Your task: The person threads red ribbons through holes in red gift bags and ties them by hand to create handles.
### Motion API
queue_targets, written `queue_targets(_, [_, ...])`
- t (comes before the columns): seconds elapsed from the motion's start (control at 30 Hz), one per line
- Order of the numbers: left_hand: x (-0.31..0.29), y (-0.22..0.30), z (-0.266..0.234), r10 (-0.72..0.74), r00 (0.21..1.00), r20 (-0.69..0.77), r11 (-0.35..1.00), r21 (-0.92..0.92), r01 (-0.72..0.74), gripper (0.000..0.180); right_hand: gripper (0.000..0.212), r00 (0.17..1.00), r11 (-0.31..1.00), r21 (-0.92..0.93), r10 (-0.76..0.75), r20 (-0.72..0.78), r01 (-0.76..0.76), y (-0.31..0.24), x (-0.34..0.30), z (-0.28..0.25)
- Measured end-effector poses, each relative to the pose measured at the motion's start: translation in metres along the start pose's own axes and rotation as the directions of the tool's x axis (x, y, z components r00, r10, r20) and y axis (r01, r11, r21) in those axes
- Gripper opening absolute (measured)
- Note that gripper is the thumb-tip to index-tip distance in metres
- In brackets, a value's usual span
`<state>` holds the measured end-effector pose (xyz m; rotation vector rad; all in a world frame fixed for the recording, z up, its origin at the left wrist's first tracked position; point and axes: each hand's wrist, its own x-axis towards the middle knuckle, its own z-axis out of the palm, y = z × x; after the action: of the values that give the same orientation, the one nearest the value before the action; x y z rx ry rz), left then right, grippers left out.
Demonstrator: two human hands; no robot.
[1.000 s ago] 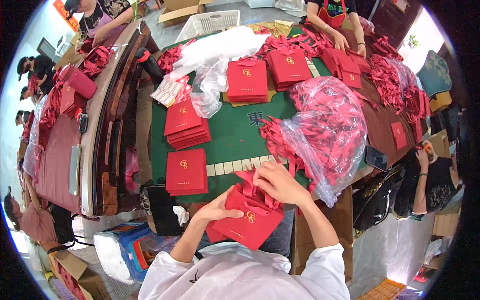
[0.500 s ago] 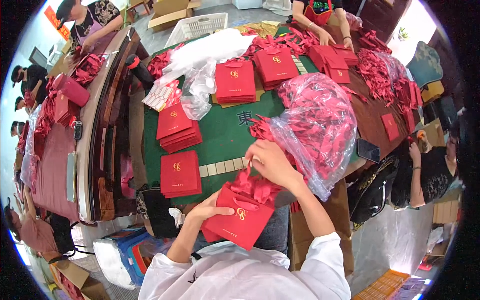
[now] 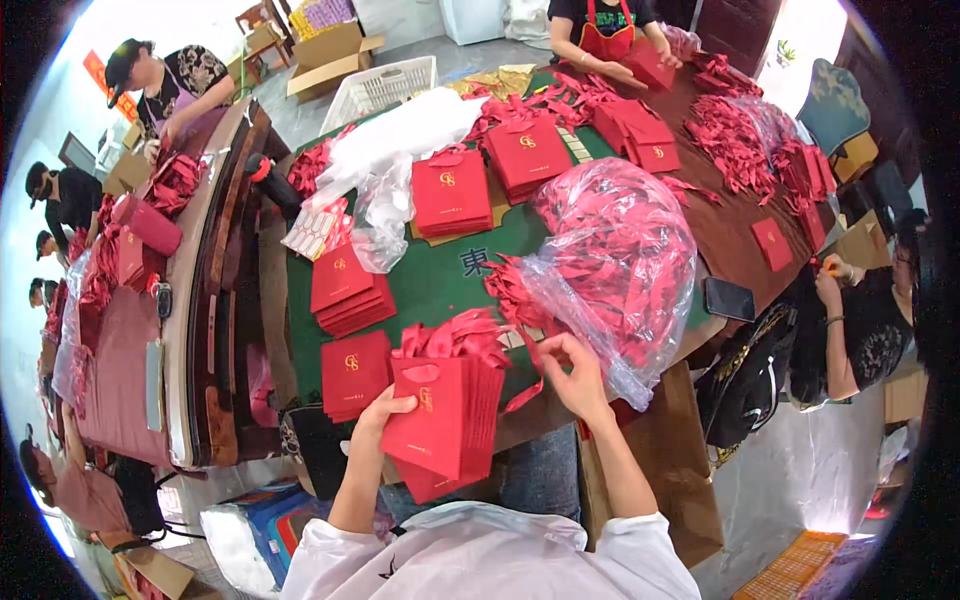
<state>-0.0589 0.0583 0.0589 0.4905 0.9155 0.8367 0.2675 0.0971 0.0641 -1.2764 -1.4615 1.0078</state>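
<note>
My left hand (image 3: pixel 375 425) grips a fanned stack of small red gift bags (image 3: pixel 425 415), thumb on the front one. Each bag bears a gold emblem, and a bunch of red ribbons stands out of their tops. To the right, my right hand (image 3: pixel 578 380) has thumb and forefinger pinched at a narrow red ribbon (image 3: pixel 532 362), which hangs between the bags and a large clear plastic sack (image 3: pixel 625 260) full of red ribbons. More ribbons spill from the sack's mouth towards the table's middle.
Piles of red bags (image 3: pixel 355 372) line the left and far side of the green table (image 3: pixel 440 275). A phone (image 3: pixel 730 298) lies right of the sack. Across the table, a co-worker's hands (image 3: pixel 640 70) hold a red bag. A white basket (image 3: pixel 385 90) stands beyond.
My left hand has tilted the bag stack upright and shifted it left. My right hand has moved right and down, away from the sack's mouth. The far co-worker has lifted a bag.
</note>
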Motion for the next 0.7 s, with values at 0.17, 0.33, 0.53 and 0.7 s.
queue_targets(0.17, [0.007, -0.002, -0.005, 0.05, 0.997, -0.053, 0.979, -0.196, -0.059, 0.061, 0.011, 0.998, 0.995, 0.078, 0.055, 0.002, -0.055, 0.025, -0.026, 0.006])
queue_targets(0.33, [0.017, 0.009, 0.024, 0.169, 0.973, -0.157, 0.932, -0.295, -0.209, 0.039, 0.014, 0.99, 0.991, -0.129, -0.04, -0.139, 0.022, 0.046, -0.042, 0.0])
queue_targets(0.53, [0.086, 0.024, -0.092, 0.366, 0.931, 0.004, 0.93, -0.043, -0.365, 0.042, 0.013, 0.957, 0.936, -0.299, -0.24, -0.163, 0.184, 0.062, -0.032, -0.006])
queue_targets(0.7, [0.1, 0.073, 0.048, 0.306, 0.941, -0.143, 0.915, -0.23, -0.332, 0.026, 0.014, 0.948, 0.942, -0.306, -0.217, -0.234, 0.141, 0.076, -0.037, -0.01])
